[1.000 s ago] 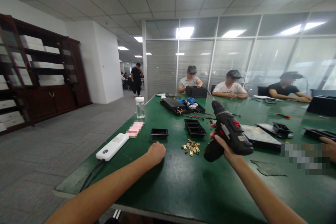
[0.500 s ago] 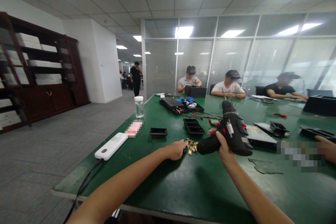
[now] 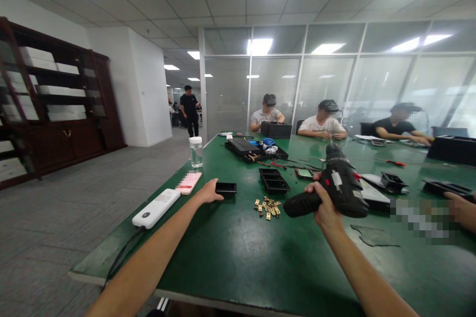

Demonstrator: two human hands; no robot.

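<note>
My left hand [image 3: 210, 192] has its thumb and fingers around the left end of a small black tray [image 3: 227, 189] on the green table [image 3: 223, 262]. Raised over the table, my right hand [image 3: 324, 203] is closed on a black power drill [image 3: 340, 181], its chuck pointing away from me. A scattered pile of small brass pieces [image 3: 268, 207] lies between my hands. Behind the pile sits a larger black tray with compartments [image 3: 274, 180].
To the left are a white power bank [image 3: 156, 209] with a cable, a pink phone [image 3: 189, 183] and a clear jar [image 3: 196, 152]. Electronics and wires [image 3: 256, 148] lie farther back. Another person's hand [image 3: 461, 212] is at the right edge. Several people sit opposite.
My left hand has left the brass pieces, moved left and taken hold of the small black tray. The drill has shifted slightly right with my right hand.
</note>
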